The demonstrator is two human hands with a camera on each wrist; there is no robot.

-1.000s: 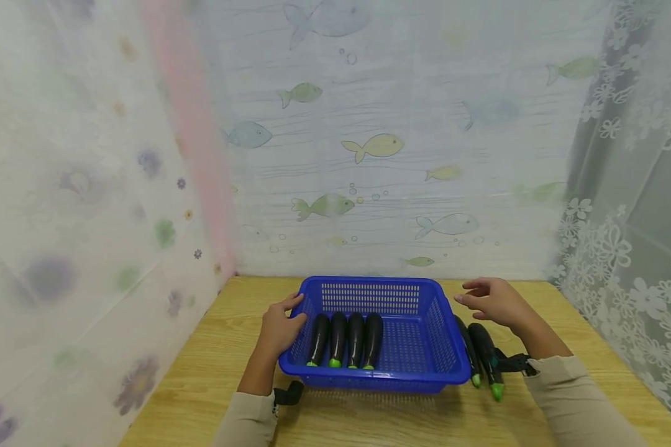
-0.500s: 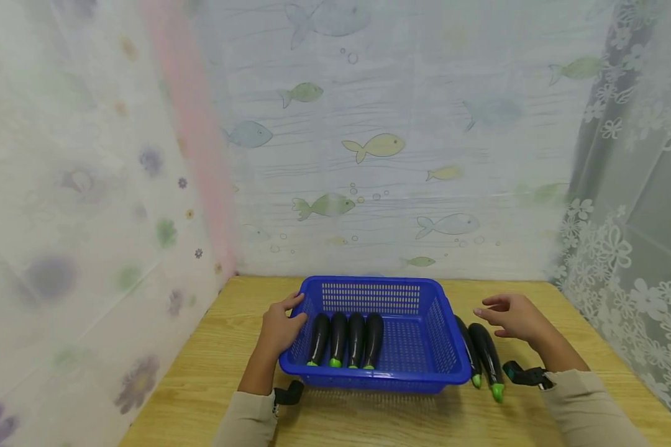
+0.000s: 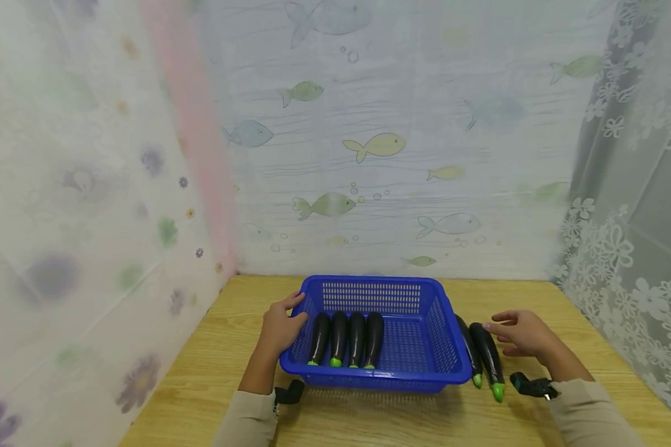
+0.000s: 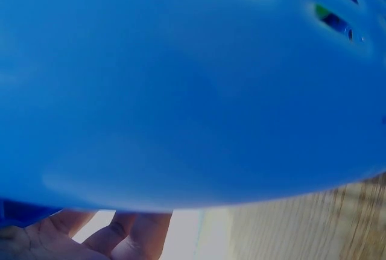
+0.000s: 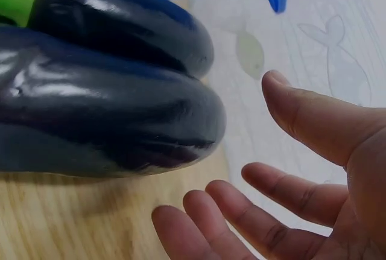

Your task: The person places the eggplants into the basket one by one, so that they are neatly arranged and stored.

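Observation:
A blue plastic basket (image 3: 371, 376) stands on the table with several dark eggplants (image 3: 356, 340) lying side by side in its left half, green ends toward me. My left hand (image 3: 279, 326) holds the basket's left rim, thumb and fingers at the edge; in the left wrist view the blue wall hides most of that hand. Outside the basket's right wall lie two more eggplants, the outer eggplant (image 3: 488, 357) and the inner eggplant (image 3: 471, 355), partly behind the rim. Beside the outer one my right hand (image 3: 522, 335) hovers, fingers spread and holding nothing.
The wood-grain table (image 3: 201, 372) runs back to a curtain (image 3: 380, 186) printed with fish. A floral sheet hangs on the left, a sheer flowered curtain (image 3: 615, 248) on the right. Each wrist wears a small black camera (image 3: 531, 383).
My right hand has moved right and toward me, from beside the basket's right rim to beside the outer eggplant. The left hand, basket and eggplants have stayed put.

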